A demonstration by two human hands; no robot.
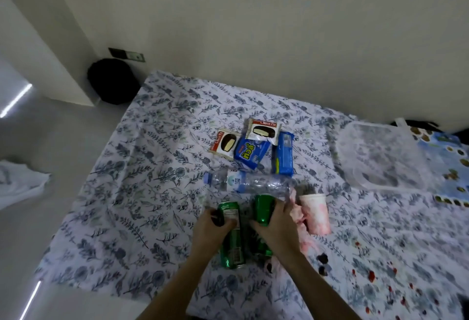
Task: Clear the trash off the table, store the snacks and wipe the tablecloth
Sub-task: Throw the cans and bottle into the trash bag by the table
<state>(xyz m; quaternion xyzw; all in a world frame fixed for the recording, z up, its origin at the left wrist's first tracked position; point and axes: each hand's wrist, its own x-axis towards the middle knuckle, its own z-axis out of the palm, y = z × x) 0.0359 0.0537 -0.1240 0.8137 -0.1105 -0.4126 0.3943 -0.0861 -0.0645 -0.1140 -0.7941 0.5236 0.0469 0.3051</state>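
Observation:
Two green cans lie on the floral tablecloth (142,192). My left hand (210,228) grips the left green can (232,251), and my right hand (276,228) grips the right green can (264,208). Just beyond them lies an empty clear plastic bottle (251,183) on its side. A stained paper cup (316,213) lies to the right, next to pink crumpled tissue (298,214). Farther back sit two Choco Pie packs (264,130) (224,144) and two blue cookie packs (251,153) (283,154). Red and dark stains (370,275) dot the cloth at right.
A clear plastic container (380,157) stands at the right of the table, beside a blue patterned cloth (449,167). A black trash bin (111,81) stands on the floor by the wall past the table's far left corner. White cloth (20,182) lies on the floor at left.

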